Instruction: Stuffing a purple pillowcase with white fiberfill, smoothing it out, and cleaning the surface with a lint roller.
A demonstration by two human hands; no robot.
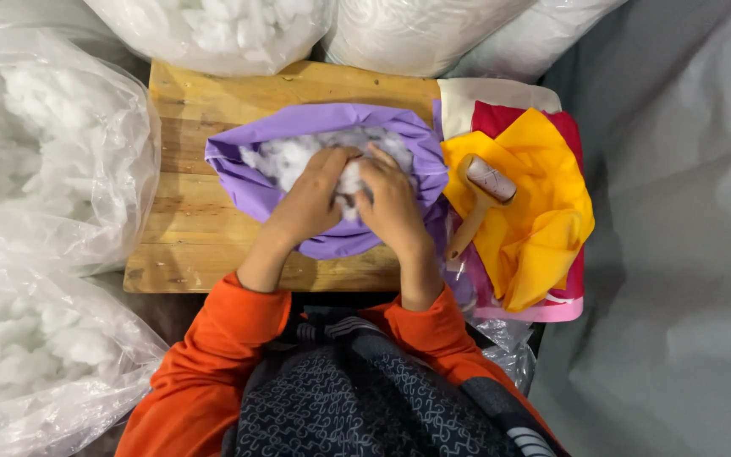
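A purple fabric cover [255,182] lies open on a wooden table [188,245], with white fluffy stuffing [285,159] showing in its mouth. My left hand [310,203] presses into the stuffing inside the opening, fingers curled around a clump. My right hand [391,203] sits right beside it, also gripping stuffing at the cover's mouth. Both arms wear orange sleeves.
A wooden mallet [477,199] rests on folded yellow [535,228] and red cloth at the table's right. Clear plastic bags of white stuffing [44,161] crowd the left and far side. Grey sheeting [678,237] covers the right.
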